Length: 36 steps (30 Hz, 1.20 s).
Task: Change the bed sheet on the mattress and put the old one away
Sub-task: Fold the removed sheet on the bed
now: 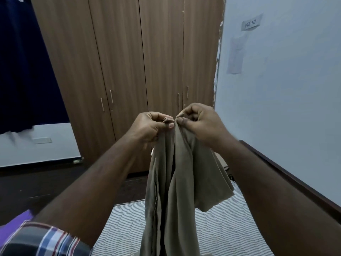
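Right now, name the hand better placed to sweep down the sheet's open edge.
Right hand, probably: the sheet has its loose flap hanging on that side. Left hand pinches the bunched top edge.

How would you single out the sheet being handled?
Start at the wooden wardrobe; in front of it, both hands meet. The khaki sheet hangs from them over the striped mattress: plain cloth, no stripes.

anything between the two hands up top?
Head view: only the tan sheet. Left hand and right hand each pinch its top edge, nearly touching.
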Motion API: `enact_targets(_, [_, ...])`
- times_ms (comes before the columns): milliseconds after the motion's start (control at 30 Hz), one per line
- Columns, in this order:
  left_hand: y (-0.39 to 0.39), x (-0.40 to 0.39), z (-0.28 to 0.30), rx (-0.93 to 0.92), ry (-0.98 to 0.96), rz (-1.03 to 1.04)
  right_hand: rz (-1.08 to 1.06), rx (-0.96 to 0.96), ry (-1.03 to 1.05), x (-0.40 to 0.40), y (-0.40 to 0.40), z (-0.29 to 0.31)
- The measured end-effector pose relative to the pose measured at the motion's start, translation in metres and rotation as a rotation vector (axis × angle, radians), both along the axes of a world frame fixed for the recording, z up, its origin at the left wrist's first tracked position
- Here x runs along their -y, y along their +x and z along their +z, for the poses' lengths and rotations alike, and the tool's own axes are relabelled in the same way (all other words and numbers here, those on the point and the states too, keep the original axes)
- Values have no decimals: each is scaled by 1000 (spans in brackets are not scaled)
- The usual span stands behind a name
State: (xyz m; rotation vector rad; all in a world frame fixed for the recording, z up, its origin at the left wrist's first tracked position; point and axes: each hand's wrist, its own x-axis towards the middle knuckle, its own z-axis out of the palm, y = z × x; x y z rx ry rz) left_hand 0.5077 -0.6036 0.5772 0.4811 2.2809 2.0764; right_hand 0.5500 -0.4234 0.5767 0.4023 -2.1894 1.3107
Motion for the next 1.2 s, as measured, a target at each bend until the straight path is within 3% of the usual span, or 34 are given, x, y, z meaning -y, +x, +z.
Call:
enact_targets(333, [12,-7,2,100,137,-50,-110,82,-82,18,-3,-5])
enact_targets(600, [22,3,-4,51,138,-309,-117,140,-194,11,-3,-3])
enact_targets(833, [19,-3,-2,-53,150,-155,20,147,-333,5,10,-15])
enact_targets(933, [13,1,2,-87,168,-49,97,336,-160,-10,28,-47])
enact_targets(1033, [7,10,7,-112,178,16,-19,633,335,-34,44,-91])
enact_targets(1100, [-1,17,9,-127,184,78,-121,716,582,-54,46,-113])
enact_targets(1200, [-14,28,8,-132,187,136,-284,710,691,-81,42,-126])
